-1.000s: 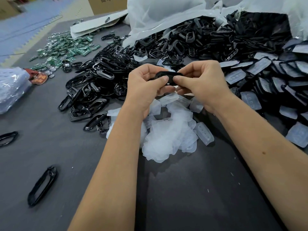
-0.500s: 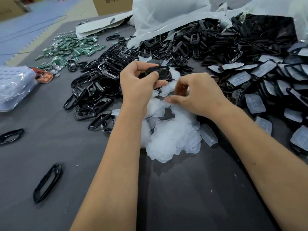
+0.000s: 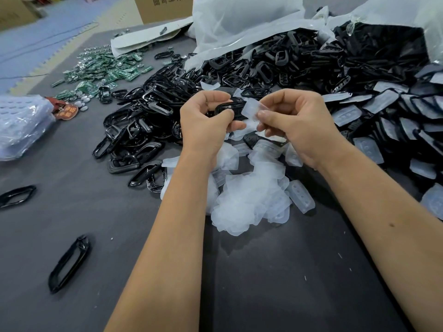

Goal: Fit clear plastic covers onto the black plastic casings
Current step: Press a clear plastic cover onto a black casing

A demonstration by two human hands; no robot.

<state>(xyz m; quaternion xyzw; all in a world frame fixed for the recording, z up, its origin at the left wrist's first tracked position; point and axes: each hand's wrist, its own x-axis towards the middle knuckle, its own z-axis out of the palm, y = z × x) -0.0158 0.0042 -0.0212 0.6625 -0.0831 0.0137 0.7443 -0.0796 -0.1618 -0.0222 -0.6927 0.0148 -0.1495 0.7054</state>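
With the heap of clear covers [image 3: 249, 200] in the middle of the grey surface [image 3: 275, 283] as the landmark, the far left holds a clear plastic bag [image 3: 21, 125] lying on its side (what is in it looks like moulded clear sheets, though I cannot tell for sure), and behind it to the left of the heap lies a loose scatter of green circuit boards [image 3: 103, 70]; two lone black frames [image 3: 69, 263] lie well to the heap's near left, and a spill of black casings [image 3: 143, 125] touches its left edge. Just above the heap, the left hand [image 3: 203, 125] has its grip curled round one black casing [image 3: 231, 109], thumb on its near rim, while the right hand [image 3: 297, 123] pinches a single clear cover [image 3: 254, 110] by its edge and holds it against the casing's right end. I judge the step to be the start of a fitting: cover picked, meeting the casing, not yet seated. The next move likely calls for squaring the cover to the opening and pressing it in evenly with the thumbs, since the thin plastic would probably buckle if pushed askew. Behind the heap, an opened white plastic sack [image 3: 239, 22] spills more black casings across the surface, and to the heap's right lies a stack of casings with covers already fitted [image 3: 388, 111]
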